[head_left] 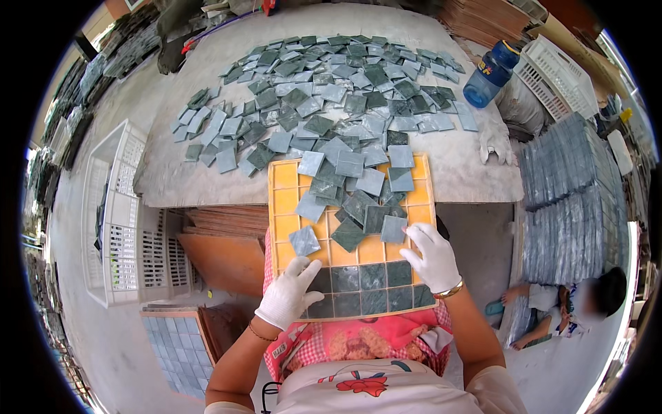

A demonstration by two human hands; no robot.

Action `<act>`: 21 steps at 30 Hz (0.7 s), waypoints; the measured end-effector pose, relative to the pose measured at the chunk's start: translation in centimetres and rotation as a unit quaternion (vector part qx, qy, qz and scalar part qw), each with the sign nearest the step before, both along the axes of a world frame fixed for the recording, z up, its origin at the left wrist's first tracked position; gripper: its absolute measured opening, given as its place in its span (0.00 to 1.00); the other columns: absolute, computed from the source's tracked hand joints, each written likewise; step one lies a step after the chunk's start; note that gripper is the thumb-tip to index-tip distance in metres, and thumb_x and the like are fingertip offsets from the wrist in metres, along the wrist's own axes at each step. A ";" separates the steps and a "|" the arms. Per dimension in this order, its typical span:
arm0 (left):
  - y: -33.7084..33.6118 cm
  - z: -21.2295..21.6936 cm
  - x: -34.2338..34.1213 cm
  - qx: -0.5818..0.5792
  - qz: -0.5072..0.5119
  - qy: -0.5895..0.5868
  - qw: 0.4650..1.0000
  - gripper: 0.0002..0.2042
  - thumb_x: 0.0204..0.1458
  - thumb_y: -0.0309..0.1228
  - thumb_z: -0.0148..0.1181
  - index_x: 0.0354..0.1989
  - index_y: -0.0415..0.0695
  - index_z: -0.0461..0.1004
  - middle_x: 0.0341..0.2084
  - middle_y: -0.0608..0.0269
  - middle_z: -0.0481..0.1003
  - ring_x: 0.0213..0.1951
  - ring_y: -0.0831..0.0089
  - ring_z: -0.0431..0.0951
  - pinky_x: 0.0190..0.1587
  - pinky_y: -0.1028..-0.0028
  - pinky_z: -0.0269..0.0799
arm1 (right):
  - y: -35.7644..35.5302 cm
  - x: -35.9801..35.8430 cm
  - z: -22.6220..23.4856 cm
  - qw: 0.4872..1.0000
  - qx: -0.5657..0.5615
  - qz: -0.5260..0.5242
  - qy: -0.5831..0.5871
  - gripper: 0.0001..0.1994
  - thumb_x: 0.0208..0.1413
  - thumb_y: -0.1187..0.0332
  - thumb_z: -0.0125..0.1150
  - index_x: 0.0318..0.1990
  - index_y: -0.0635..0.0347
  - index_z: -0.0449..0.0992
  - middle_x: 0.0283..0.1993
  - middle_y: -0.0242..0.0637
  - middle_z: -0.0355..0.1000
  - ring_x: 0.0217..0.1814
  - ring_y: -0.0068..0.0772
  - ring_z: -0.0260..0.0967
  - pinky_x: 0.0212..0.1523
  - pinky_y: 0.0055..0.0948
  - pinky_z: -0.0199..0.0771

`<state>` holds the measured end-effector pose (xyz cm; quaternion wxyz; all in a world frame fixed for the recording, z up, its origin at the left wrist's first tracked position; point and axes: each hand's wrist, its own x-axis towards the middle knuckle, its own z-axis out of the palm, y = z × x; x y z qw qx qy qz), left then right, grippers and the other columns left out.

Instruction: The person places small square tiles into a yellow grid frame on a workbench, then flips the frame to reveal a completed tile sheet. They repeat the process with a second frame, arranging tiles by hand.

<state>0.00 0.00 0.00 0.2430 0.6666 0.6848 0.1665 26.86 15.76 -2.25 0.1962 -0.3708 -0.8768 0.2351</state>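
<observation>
A yellow grid board (285, 200) with raised dividers rests on my lap, its far end against the table. Dark green square stone tiles (372, 277) fill most of its two nearest rows. A loose heap of tiles (350, 164) covers its upper middle, and a lone grey tile (304, 241) lies to the left. My left hand (288, 295), white-gloved, lies over the board's near left corner, thumb and fingers apart beside the set tiles. At the right side my right hand (433, 259), also gloved, has fingertips at the edge of a grey tile (394, 229); its thumb is spread away.
Many loose tiles (324, 90) spread over the table (155, 169). A blue bottle (491, 74) and a glove (495, 146) lie on its right. White crates (114, 207) stand left. Stacked tiles (572, 200) rise at right, near another person (576, 303).
</observation>
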 end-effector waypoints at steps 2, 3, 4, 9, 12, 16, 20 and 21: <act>0.5 0.5 0.1 0.004 0.040 0.026 0.999 0.29 0.40 0.32 0.69 0.53 0.44 0.66 0.48 0.55 0.67 0.42 0.55 0.74 0.41 0.62 0.72 | 0.9 -1.2 1.2 0.996 0.082 -0.015 -0.010 0.27 0.41 0.65 0.69 0.52 0.53 0.67 0.49 0.38 0.67 0.43 0.40 0.71 0.41 0.35 0.74; 0.7 1.2 -0.8 0.037 0.059 0.047 0.996 0.29 0.39 0.33 0.69 0.53 0.44 0.66 0.48 0.55 0.67 0.41 0.55 0.74 0.40 0.62 0.72 | 0.7 -2.0 1.5 0.995 0.094 -0.014 -0.009 0.27 0.41 0.65 0.69 0.51 0.54 0.68 0.48 0.38 0.67 0.43 0.40 0.71 0.41 0.35 0.74; 1.5 1.1 -1.4 0.073 0.081 0.059 0.992 0.29 0.39 0.33 0.69 0.53 0.44 0.66 0.48 0.56 0.67 0.41 0.55 0.74 0.40 0.62 0.72 | 0.8 -2.3 1.6 0.994 0.110 -0.010 -0.017 0.26 0.41 0.64 0.69 0.50 0.54 0.68 0.47 0.38 0.68 0.42 0.41 0.71 0.40 0.35 0.74; 3.8 -0.3 -1.8 0.098 0.088 0.135 0.982 0.31 0.37 0.34 0.70 0.53 0.44 0.66 0.47 0.56 0.67 0.41 0.55 0.74 0.41 0.61 0.72 | 1.3 -2.7 1.4 0.992 0.123 -0.006 -0.038 0.21 0.45 0.65 0.66 0.48 0.56 0.69 0.42 0.39 0.69 0.39 0.42 0.71 0.38 0.37 0.73; 3.7 -1.0 -2.9 0.089 0.080 0.086 0.989 0.28 0.39 0.33 0.68 0.52 0.42 0.67 0.45 0.55 0.68 0.41 0.53 0.73 0.42 0.61 0.72 | 1.8 -1.3 1.4 0.995 0.094 0.000 -0.021 0.18 0.49 0.67 0.63 0.48 0.57 0.69 0.40 0.40 0.71 0.37 0.44 0.72 0.37 0.38 0.73; 2.1 1.3 -4.1 0.087 0.028 -0.012 0.996 0.17 0.47 0.26 0.59 0.47 0.38 0.70 0.42 0.49 0.72 0.40 0.51 0.75 0.40 0.64 0.72 | 2.0 2.7 4.1 0.998 -0.059 0.000 0.003 0.15 0.52 0.69 0.59 0.47 0.59 0.69 0.39 0.43 0.74 0.40 0.46 0.72 0.38 0.39 0.73; -1.0 2.0 -5.4 0.018 0.125 -0.123 0.984 0.10 0.48 0.21 0.56 0.39 0.38 0.75 0.29 0.51 0.75 0.31 0.56 0.77 0.35 0.68 0.73 | 1.7 5.3 4.7 0.986 -0.152 0.051 -0.055 0.13 0.54 0.67 0.57 0.46 0.60 0.71 0.41 0.44 0.75 0.43 0.47 0.72 0.40 0.38 0.72; -1.7 1.7 -5.5 0.001 0.168 -0.178 0.970 0.10 0.48 0.21 0.55 0.39 0.38 0.76 0.28 0.50 0.75 0.30 0.58 0.77 0.35 0.69 0.73 | 1.6 5.6 4.0 0.984 -0.144 0.085 -0.059 0.13 0.54 0.67 0.57 0.46 0.59 0.71 0.41 0.44 0.75 0.43 0.47 0.72 0.41 0.37 0.72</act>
